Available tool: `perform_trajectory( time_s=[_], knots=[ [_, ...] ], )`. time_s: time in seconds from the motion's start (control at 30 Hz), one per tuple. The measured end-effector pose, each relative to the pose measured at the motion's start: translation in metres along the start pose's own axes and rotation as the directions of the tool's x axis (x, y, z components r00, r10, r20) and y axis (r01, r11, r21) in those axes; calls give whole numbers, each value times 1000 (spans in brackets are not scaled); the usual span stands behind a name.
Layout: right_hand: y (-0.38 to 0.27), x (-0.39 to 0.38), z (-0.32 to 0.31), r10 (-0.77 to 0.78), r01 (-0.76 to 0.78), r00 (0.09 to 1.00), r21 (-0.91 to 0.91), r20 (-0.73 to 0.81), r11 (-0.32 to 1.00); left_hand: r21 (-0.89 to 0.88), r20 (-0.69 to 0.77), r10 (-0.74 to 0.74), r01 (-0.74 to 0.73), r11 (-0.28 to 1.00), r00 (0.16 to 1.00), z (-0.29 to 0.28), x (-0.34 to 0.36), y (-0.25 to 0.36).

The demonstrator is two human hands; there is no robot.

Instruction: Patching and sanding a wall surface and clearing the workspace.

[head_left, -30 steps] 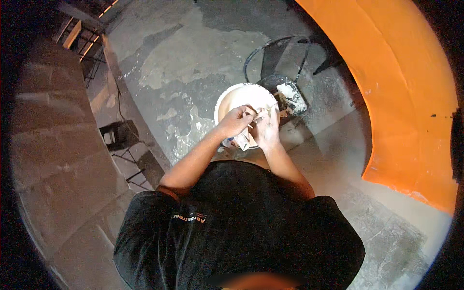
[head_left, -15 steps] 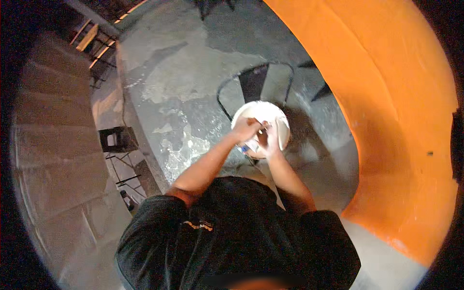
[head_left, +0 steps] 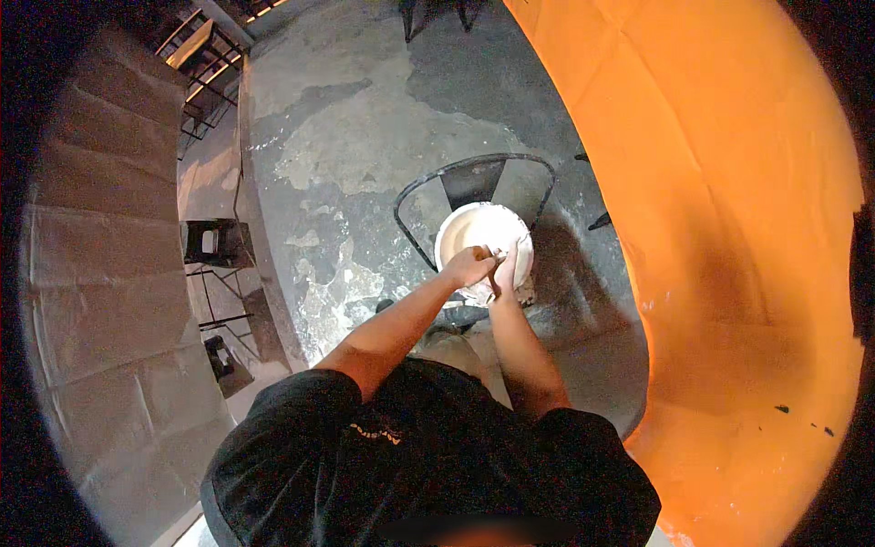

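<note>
Black fabric comes first: your T-shirt (head_left: 437, 465) spreads across the lower part of the view, and your bare forearms reach up and inward from its sleeves. Your left hand (head_left: 468, 267) has its fingers curled in toward your right hand (head_left: 506, 272), and the two meet over the near half of a round white bucket (head_left: 465, 219). Whether either grip is closed on something, you cannot tell here; a pale bit between the fingers is too small to make out. Just beyond the bucket curves the dark tubular back of a chair (head_left: 474, 182); whether the bucket rests on its seat is hidden. The floor (head_left: 337, 155) is grey and patchy. An orange sheet (head_left: 693, 164) bounds it on your right, a grey-brown sheet (head_left: 109, 301) on your left, with a dark stool (head_left: 232, 242) beside the latter. Farther off, dark furniture legs (head_left: 407, 23) stand at the top edge.
</note>
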State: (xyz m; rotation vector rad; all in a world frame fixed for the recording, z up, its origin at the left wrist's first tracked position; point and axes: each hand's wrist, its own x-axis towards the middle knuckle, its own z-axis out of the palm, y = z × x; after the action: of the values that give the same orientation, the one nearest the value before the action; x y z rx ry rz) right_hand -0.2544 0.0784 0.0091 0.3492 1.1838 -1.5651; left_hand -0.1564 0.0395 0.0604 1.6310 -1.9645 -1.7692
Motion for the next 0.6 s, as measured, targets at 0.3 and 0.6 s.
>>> perform_trajectory(
  time_s=[0.3,0.6],
  knots=[
    [12,90,-42,-9,-62,981,-362,-193,930,-72,153,79,-69,995,985,-25,53,-27],
    [30,51,33,-374,13,832,-659,-410,752,-167,65,360,-346,923,931,-165,83,-76]
  ],
)
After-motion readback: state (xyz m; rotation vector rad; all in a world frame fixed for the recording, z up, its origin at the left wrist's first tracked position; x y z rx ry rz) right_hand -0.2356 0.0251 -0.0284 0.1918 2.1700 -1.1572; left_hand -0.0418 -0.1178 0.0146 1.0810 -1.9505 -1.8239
